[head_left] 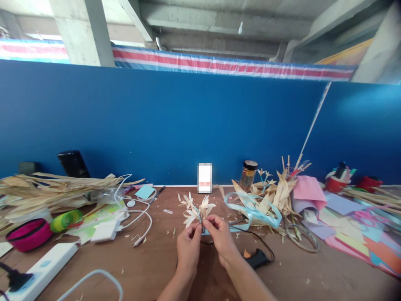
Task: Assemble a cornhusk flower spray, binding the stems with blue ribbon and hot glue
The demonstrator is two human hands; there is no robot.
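A small spray of pale husk flowers (205,205) stands upright between my hands, its petals fanned out above the fingers. My left hand (189,244) pinches the wrapped stem from the left. From the right, my right hand (219,234) pinches the same stem, thumb and fingertips close to the left ones. A strip of light blue ribbon (241,228) runs beside the right hand; whether it joins the stem is hidden by the fingers. Right of my right wrist lies a black glue gun (258,258) with its cord.
Dried husks (46,192) are heaped at the left, near a white power strip (46,269) and white cables. A lidded jar (249,174), more husks (283,192) and coloured paper (366,238) lie at the right. A white-screened phone (204,177) leans against the blue partition (175,125).
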